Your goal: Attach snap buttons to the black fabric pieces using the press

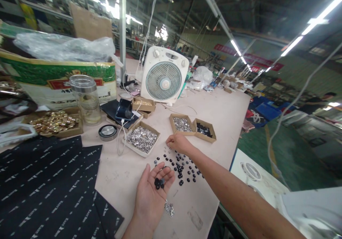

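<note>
My left hand (150, 201) is palm up with its fingers curled, cupping several black snap caps (157, 182). Beyond it, my right hand (178, 143) touches the table with thumb and fingertips pinched together; whatever lies between them is too small to make out. Below the right wrist, many round black caps (181, 168) are scattered, with a few clear or silvery bits among them. Beside the left hand lies a small heap of silver metal snap parts (169, 209). An open carton of silver snap parts (144, 154) sits left of the right hand.
Past my right hand stand two cartons, one with silver parts (182, 125), one with black pieces (204, 130). A box fan (164, 80), glass jar (88, 105), phone (123, 109), round lid (107, 132) and gold parts (56, 121) stand further off. Black printed fabric (45, 189) covers the left.
</note>
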`<state>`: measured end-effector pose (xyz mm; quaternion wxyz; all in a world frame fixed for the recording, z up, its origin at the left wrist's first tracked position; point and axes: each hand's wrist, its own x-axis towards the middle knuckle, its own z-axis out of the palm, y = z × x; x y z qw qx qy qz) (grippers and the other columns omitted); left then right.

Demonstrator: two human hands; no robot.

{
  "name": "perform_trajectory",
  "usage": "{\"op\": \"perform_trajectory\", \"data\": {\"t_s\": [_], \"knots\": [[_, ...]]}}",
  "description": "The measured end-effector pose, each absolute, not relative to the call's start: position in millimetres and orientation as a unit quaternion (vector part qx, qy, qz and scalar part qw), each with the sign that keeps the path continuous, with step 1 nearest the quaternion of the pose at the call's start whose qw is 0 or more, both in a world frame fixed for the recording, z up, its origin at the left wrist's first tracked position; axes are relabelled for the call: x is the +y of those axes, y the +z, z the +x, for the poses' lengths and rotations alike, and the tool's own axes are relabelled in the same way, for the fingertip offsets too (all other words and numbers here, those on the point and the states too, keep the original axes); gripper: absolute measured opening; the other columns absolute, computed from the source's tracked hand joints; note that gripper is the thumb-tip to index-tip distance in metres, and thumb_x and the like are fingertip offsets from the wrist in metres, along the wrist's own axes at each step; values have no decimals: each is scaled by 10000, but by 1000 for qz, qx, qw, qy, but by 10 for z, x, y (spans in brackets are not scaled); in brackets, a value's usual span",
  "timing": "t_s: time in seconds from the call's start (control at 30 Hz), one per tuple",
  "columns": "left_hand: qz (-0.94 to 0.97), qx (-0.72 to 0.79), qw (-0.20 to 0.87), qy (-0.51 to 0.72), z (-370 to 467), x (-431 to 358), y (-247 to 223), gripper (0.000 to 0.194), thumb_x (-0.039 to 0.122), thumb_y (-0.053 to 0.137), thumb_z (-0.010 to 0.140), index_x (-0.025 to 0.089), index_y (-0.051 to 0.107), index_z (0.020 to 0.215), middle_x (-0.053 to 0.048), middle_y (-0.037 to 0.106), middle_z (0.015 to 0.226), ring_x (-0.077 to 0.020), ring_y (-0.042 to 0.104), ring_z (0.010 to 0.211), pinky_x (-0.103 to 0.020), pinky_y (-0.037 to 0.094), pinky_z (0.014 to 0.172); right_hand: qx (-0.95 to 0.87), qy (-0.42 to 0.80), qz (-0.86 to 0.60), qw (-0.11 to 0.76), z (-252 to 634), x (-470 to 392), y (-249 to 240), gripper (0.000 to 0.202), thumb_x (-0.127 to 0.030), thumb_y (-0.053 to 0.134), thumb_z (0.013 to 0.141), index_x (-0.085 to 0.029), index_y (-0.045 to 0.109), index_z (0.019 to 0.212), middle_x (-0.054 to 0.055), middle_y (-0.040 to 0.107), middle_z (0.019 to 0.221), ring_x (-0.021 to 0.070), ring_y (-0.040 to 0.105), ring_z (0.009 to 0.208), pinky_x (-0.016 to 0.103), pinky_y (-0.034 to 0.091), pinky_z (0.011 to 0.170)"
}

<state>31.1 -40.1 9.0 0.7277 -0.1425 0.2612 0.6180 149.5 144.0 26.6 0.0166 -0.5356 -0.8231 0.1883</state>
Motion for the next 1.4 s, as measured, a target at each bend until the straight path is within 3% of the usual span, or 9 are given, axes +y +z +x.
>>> {"op": "perform_trajectory", "data": {"t_s": [0.27,0.53,0.7,0.87,1.0,1.07,1.2,1.4], "knots": [[-144,256,728,620,314,-400,82,384,384,546,898,45,627,1060,-185,682,922,-275,692,881,-427,554,884,-818,121,-563,3,1471,1385,328,143,-234,660,765,-223,724,893,2,734,854,156,635,762,225,395,619],[-137,247,729,624,308,-403,46,408,394,548,897,44,627,1090,-198,682,997,-303,679,966,-439,540,917,-848,45,-525,-56,1467,1300,382,189,-290,566,857,-220,742,852,52,727,923,195,633,861,247,395,664],[-146,246,727,624,290,-394,71,446,405,543,898,30,614,1129,-237,658,1112,-325,656,1042,-430,543,921,-850,55,-521,61,1562,1256,594,226,-301,526,904,-218,736,896,31,722,930,178,623,864,250,416,710],[-150,233,726,629,295,-387,70,490,429,505,914,20,595,1168,-266,609,1219,-338,624,1108,-426,544,922,-849,147,-478,171,1601,832,842,191,-276,548,901,-197,717,861,12,702,823,139,609,742,240,437,690],[-151,214,723,640,291,-399,57,500,447,493,921,30,597,1177,-246,612,1228,-299,638,1085,-400,554,896,-874,225,-408,139,1563,309,819,115,-227,616,868,-236,726,900,-9,691,835,113,614,740,218,443,699],[-149,207,729,636,283,-413,70,487,443,486,927,42,602,1179,-232,616,1230,-271,652,1051,-350,574,830,-887,240,-376,116,1550,124,738,169,-174,636,847,-267,717,962,-23,696,892,110,626,810,210,444,748],[-151,212,741,619,273,-431,119,496,451,470,934,40,605,1175,-234,605,1252,-258,656,1037,-288,578,729,-913,182,-358,74,1544,-20,577,252,-165,651,832,-266,680,1060,4,684,1060,146,620,962,233,443,803],[-149,216,739,620,277,-406,110,488,452,470,933,48,611,1169,-228,600,1264,-269,626,1109,-317,566,826,-932,106,-344,40,1508,-42,514,116,-185,569,891,-227,662,947,20,683,992,158,613,911,244,428,754]]}}
